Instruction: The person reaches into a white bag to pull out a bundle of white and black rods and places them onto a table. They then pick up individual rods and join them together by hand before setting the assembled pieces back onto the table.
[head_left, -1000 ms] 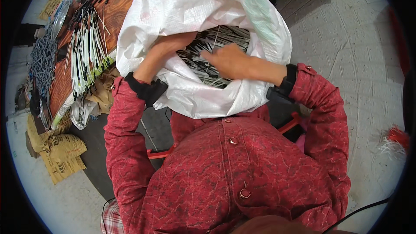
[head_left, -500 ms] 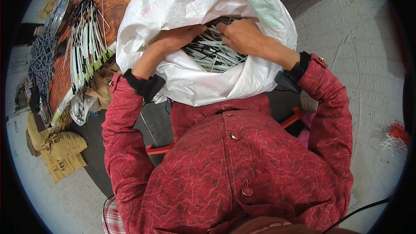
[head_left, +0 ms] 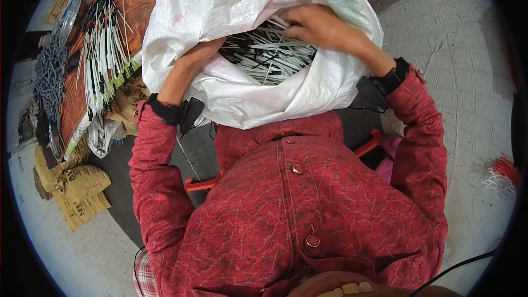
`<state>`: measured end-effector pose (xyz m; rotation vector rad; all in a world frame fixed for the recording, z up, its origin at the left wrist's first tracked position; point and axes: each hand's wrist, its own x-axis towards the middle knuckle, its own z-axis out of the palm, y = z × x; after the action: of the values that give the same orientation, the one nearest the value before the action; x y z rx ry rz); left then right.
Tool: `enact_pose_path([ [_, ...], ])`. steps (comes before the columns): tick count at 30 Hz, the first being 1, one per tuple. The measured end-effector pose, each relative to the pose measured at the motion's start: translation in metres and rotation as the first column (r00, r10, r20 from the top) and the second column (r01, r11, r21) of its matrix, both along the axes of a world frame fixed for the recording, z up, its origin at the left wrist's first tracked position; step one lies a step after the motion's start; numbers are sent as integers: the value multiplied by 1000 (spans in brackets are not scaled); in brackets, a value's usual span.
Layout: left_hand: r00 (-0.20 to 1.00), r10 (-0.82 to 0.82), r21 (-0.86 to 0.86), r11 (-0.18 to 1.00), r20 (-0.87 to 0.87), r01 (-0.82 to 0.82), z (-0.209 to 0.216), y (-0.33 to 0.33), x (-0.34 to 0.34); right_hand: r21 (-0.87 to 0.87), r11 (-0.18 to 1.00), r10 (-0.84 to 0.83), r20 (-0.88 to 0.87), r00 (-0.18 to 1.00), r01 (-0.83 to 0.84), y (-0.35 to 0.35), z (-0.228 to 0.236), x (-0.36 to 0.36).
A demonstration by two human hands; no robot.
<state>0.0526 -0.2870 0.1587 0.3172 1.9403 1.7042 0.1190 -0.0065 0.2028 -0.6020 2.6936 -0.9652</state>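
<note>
A large white woven sack stands open in front of me, its rim folded outward. Inside lies a heap of thin white and black sticks, jumbled in many directions. My right hand reaches over the right rim, fingers curled and closed around a few white sticks at the heap's far side. At the left of the opening, my left hand reaches in under the sack's fold. Its fingers are hidden by the fabric, so what they do does not show.
To the left, a brown wooden table bears a spread of white and black sticks and a grey-blue pile of small pieces. Tan paper bags lie on the floor at left. Red and white strands lie at right.
My hands have moved apart: the left has drawn back under the sack's fold, the right has shifted up and right. More of the stick heap shows between them.
</note>
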Motion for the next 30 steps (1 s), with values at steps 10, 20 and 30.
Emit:
enact_pose_path([
  [10,904,-276,-533,844,-325,66,84,34,12,61,995,83,-176,981,-73,-31,18,-9],
  [20,847,-412,-552,815,-336,177,51,12,-4,186,983,32,-123,992,-9,8,-10,-16],
  [30,380,-355,-485,807,-854,-337,-56,-90,-60,474,863,170,54,984,-175,-25,-13,-15],
])
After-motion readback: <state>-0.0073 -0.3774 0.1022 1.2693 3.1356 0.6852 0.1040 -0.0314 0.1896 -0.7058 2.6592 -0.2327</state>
